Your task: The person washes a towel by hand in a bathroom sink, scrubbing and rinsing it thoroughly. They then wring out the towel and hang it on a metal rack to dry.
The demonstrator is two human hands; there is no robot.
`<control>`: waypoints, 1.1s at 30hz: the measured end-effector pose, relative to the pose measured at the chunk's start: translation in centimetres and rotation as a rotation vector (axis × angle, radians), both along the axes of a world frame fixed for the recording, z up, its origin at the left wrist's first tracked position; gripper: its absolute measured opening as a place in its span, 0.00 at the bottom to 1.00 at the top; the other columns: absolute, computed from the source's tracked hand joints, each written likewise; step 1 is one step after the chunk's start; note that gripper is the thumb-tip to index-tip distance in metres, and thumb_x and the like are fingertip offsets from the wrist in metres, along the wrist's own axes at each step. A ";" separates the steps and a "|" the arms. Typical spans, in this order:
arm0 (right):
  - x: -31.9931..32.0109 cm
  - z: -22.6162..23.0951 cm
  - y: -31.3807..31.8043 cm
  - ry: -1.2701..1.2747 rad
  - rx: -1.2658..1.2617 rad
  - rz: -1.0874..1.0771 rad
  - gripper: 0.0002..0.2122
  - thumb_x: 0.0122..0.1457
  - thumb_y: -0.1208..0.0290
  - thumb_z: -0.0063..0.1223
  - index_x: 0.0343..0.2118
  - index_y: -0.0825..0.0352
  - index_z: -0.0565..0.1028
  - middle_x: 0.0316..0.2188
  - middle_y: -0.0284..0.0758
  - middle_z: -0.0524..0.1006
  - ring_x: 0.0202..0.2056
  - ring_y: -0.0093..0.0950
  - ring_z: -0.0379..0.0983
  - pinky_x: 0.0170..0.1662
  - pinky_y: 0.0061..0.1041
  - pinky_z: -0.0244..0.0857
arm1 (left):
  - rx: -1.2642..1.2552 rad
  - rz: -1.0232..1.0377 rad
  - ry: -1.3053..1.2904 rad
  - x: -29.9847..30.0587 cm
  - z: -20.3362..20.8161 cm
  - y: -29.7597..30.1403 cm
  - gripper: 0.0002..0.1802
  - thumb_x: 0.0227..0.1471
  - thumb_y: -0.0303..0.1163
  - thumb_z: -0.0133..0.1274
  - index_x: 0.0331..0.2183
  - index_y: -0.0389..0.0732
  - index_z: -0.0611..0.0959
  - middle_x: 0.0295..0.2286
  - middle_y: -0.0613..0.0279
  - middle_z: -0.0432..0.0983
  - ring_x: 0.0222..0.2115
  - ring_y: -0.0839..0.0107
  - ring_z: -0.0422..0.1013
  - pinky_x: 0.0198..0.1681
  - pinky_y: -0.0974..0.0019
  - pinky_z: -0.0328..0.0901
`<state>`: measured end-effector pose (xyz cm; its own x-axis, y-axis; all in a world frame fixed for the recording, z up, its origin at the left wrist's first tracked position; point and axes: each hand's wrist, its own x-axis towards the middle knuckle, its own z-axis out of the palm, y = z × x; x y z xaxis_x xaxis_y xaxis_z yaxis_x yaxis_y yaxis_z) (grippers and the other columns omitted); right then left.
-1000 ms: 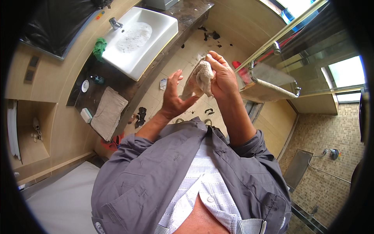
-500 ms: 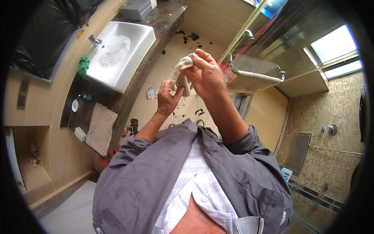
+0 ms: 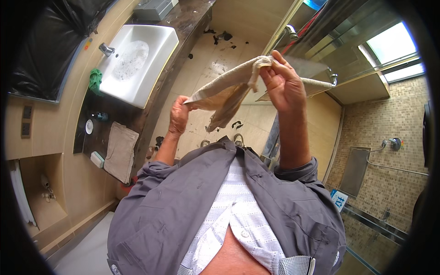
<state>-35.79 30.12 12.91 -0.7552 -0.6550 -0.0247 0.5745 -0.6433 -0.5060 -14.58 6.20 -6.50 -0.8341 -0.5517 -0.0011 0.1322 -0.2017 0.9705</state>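
Pinching 1 beige cloth [image 3: 227,87] at 2 places, above the tiled floor [image 3: 256,123]: at 1 end with the left grip [image 3: 178,117], at a bunched edge with the right grip [image 3: 286,87]. Can count on the dark table [image 3: 192,17] 1 flat cloth [image 3: 121,153], 1 grey box [image 3: 153,9] and 1 white sink [image 3: 159,48] with pale foam [image 3: 130,59] inside. At right, can see 1 blue-and-white label [image 3: 339,200] bearing printed writing.
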 end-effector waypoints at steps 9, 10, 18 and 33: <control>0.9 -4.1 4.0 0.341 0.439 -0.302 0.21 0.59 0.86 0.54 0.56 0.76 0.67 0.46 0.44 0.76 0.46 0.34 0.78 0.54 0.32 0.73 | 0.086 -0.012 0.130 -1.3 6.6 -3.1 0.09 0.66 0.35 0.54 0.43 0.40 0.77 0.34 0.69 0.77 0.31 0.82 0.71 0.37 0.76 0.68; 1.1 -4.8 4.1 0.416 0.523 -0.360 0.21 0.59 0.86 0.55 0.56 0.76 0.67 0.46 0.43 0.76 0.46 0.32 0.78 0.53 0.30 0.74 | 0.077 -0.024 0.144 -1.9 6.6 -2.7 0.10 0.65 0.35 0.55 0.43 0.40 0.77 0.35 0.69 0.77 0.32 0.82 0.71 0.38 0.76 0.69; 0.2 -8.0 7.4 0.581 0.884 -0.795 0.11 0.67 0.65 0.58 0.38 0.69 0.74 0.32 0.27 0.77 0.32 0.16 0.74 0.38 0.15 0.71 | -0.137 -0.571 -0.230 -5.2 11.4 -0.3 0.37 0.47 0.37 0.73 0.56 0.41 0.73 0.39 0.62 0.80 0.39 0.76 0.75 0.42 0.70 0.71; -1.0 -7.5 14.5 0.382 0.798 -1.050 0.10 0.72 0.63 0.47 0.46 0.63 0.67 0.38 0.31 0.75 0.37 0.21 0.74 0.41 0.25 0.75 | -1.036 -0.482 -0.026 -12.5 9.8 5.4 0.11 0.46 0.25 0.63 0.36 0.38 0.83 0.34 0.55 0.78 0.36 0.54 0.76 0.38 0.56 0.70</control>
